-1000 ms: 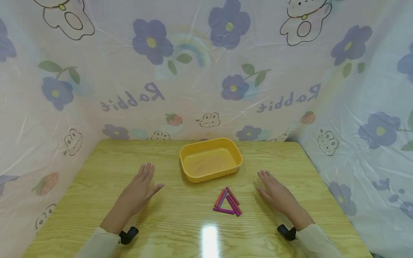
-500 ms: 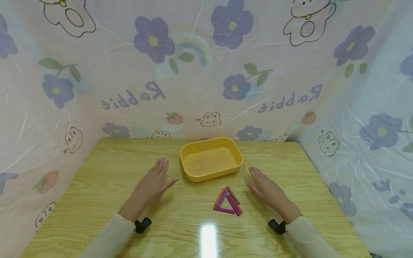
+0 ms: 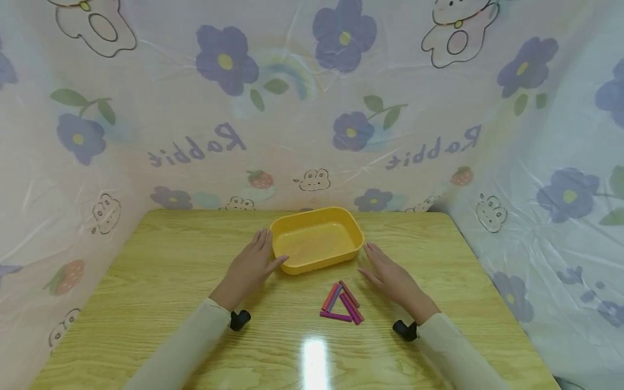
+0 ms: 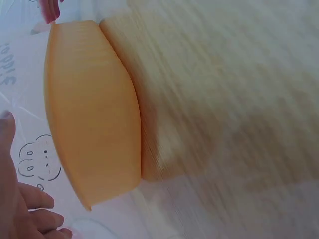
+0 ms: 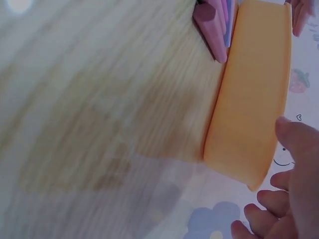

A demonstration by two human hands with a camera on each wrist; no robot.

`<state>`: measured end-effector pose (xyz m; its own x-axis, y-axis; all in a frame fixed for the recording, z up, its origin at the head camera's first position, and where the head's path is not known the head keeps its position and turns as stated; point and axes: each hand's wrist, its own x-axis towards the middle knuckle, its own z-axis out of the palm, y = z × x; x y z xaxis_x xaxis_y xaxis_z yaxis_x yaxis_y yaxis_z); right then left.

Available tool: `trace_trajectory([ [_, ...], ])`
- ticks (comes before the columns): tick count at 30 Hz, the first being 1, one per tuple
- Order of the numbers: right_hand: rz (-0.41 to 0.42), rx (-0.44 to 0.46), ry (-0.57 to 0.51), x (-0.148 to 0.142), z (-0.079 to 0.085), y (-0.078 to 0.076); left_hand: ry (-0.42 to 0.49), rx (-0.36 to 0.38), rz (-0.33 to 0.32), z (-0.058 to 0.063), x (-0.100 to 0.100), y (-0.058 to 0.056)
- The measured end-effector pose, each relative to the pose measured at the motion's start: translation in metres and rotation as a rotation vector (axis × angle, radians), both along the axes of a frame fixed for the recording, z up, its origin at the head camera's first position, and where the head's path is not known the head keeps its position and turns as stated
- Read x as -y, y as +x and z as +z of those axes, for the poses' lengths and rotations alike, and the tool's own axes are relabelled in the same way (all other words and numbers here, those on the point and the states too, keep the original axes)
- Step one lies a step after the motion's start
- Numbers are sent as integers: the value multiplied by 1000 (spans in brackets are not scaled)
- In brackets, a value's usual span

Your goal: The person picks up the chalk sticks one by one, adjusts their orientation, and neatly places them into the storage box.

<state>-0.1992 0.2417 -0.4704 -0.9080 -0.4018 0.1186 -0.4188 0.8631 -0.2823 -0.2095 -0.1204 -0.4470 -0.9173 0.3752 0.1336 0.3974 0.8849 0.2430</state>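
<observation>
Flanking a yellow rectangular tub (image 3: 317,244), left hand (image 3: 251,265) at its left end, right hand (image 3: 396,277) just beside its right end; fingers on both fairly straight, thumbs spread apart, nothing gripped; cannot tell whether either hand touches the tub; tub upright toward back of wood-grain table (image 3: 122,303); reddish and purple crayon-like sticks (image 3: 351,309) in rough triangle in front, nearer right hand; rabbit-and-flower sheet (image 3: 287,124) hangs behind.

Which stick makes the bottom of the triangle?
The magenta stick lying nearly crosswise; the other sticks slant along the left and right sides.
</observation>
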Motion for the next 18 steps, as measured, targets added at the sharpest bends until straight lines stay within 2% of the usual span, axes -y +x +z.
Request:
trace_trajectory([
  [5,1,26,-1,5,-3,-10,-19,18,15,-4,-5,-18],
  [11,-12,73,-29,9,-3,-16,-11,144,25,-10,-5,-31],
  [18,-33,41,-63,9,-3,-21,8,133,32,-13,-7,-40],
])
